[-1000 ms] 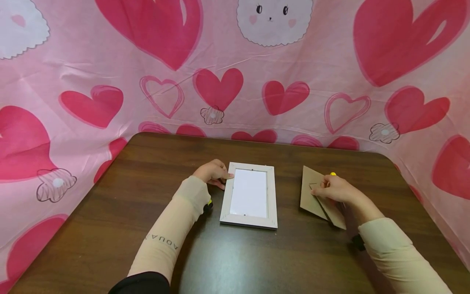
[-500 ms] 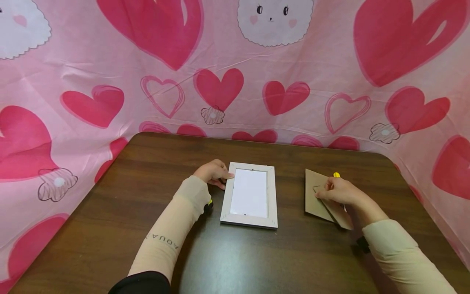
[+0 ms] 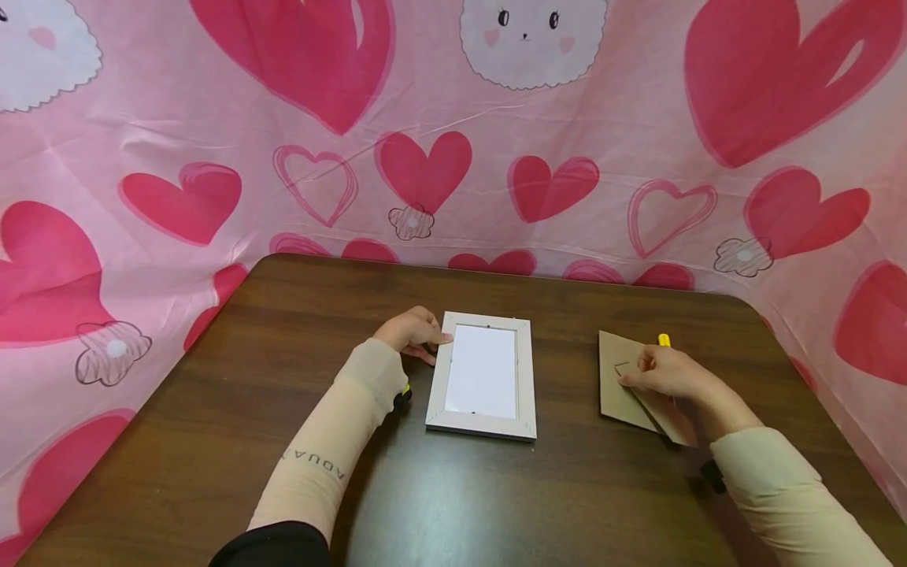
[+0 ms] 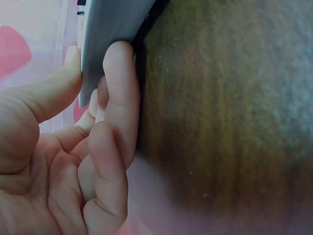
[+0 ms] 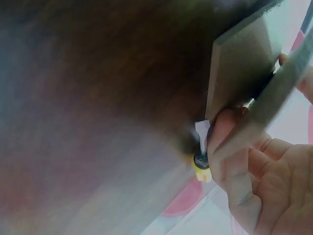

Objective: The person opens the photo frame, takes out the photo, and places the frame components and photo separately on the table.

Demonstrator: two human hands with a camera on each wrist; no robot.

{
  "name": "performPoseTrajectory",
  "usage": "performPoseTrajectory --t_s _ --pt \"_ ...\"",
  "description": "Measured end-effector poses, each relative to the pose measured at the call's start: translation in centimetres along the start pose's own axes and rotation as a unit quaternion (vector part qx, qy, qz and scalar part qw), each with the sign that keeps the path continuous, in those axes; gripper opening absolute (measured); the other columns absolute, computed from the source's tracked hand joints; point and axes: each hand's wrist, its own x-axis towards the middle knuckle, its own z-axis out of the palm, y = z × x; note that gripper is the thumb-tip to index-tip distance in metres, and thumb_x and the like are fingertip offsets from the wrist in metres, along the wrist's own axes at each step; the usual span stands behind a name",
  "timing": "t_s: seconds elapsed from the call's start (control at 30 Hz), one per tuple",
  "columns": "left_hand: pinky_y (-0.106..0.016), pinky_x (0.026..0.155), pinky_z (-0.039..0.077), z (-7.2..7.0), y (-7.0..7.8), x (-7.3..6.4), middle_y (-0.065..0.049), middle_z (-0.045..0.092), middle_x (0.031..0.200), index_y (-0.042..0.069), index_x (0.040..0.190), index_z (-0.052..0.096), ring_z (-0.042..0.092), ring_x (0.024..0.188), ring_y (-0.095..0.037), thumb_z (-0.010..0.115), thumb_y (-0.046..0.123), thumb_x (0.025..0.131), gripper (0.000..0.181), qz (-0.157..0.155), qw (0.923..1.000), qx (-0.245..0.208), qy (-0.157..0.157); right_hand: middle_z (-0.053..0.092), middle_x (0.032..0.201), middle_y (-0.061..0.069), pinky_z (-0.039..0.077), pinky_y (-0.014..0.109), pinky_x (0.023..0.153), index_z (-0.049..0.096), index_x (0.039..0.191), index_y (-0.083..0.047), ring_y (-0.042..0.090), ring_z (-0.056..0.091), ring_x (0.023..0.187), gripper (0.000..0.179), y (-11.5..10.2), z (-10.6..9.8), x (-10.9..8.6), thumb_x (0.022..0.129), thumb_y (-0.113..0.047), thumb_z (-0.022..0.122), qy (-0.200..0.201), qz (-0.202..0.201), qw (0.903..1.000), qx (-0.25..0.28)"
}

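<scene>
A white picture frame [image 3: 524, 378] lies flat on the table, a white sheet [image 3: 484, 372] filling its opening. My left hand [image 3: 411, 332] pinches its left edge, thumb on top; in the left wrist view the fingers [image 4: 120, 98] press against the frame's side [image 4: 110, 34] near the tabletop. To the right, my right hand [image 3: 673, 376] grips a brown backing board [image 3: 618, 394] by its stand leg. The right wrist view shows the fingers [image 5: 232, 166] between the leg [image 5: 274, 103] and the board [image 5: 244, 68]. Beyond that hand lies a yellow-handled flat screwdriver [image 3: 664, 340], partly hidden.
The dark wooden table [image 3: 326, 299] has rounded far corners. A pink cloth [image 3: 489, 197] with hearts hangs behind it and along its sides. Dark tabletop separates the frame from the board.
The right hand has moved right and slightly nearer with the backing board. More of the screwdriver's yellow handle shows. The left hand and the picture frame have stayed put.
</scene>
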Motion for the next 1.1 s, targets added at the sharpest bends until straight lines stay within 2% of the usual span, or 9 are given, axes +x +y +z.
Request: performPoseTrajectory --t_s 0.4,0.57,0.8,1.1 --pt "-0.025 0.06 0.05 0.0 -0.2 0.2 -0.008 0.057 0.084 0.006 0.088 0.059 0.068 0.06 -0.013 0.069 0.028 0.094 0.025 -0.004 1.0 -0.002 0.002 0.041 0.069 -0.002 0.033 0.025 0.048 0.053 0.083 -0.006 0.013 0.041 0.058 0.035 0.9 -0.4 -0.3 0.083 -0.031 0.077 0.002 -0.013 0.9997 -0.019" --pt "-0.025 0.06 0.05 0.0 -0.2 0.2 -0.009 0.058 0.085 0.005 0.09 0.059 0.069 0.061 -0.013 0.069 0.028 0.093 0.025 0.0 1.0 -0.003 0.0 0.041 0.07 -0.001 0.031 0.025 0.05 0.052 0.083 -0.006 0.014 0.041 0.061 0.035 1.5 -0.7 -0.6 0.082 -0.031 0.077 -0.002 -0.002 0.9998 -0.02" --pt "-0.026 0.061 0.05 -0.1 -0.1 0.0 -0.008 0.057 0.085 0.006 0.088 0.059 0.069 0.061 -0.014 0.069 0.028 0.094 0.025 0.004 1.0 0.0 0.004 0.041 0.071 -0.002 0.031 0.025 0.054 0.051 0.084 -0.006 0.014 0.041 0.064 0.036 2.4 -1.4 -1.0 0.083 -0.029 0.078 -0.014 -0.024 0.999 -0.034" --pt "-0.024 0.058 0.049 0.0 -0.2 0.3 -0.009 0.058 0.084 0.006 0.09 0.06 0.069 0.06 -0.013 0.07 0.029 0.093 0.026 0.001 1.0 0.0 -0.001 0.042 0.073 -0.001 0.032 0.026 0.055 0.052 0.087 -0.005 0.016 0.041 0.066 0.032 2.5 -1.6 -1.7 0.084 -0.024 0.078 -0.018 -0.026 0.9989 -0.035"
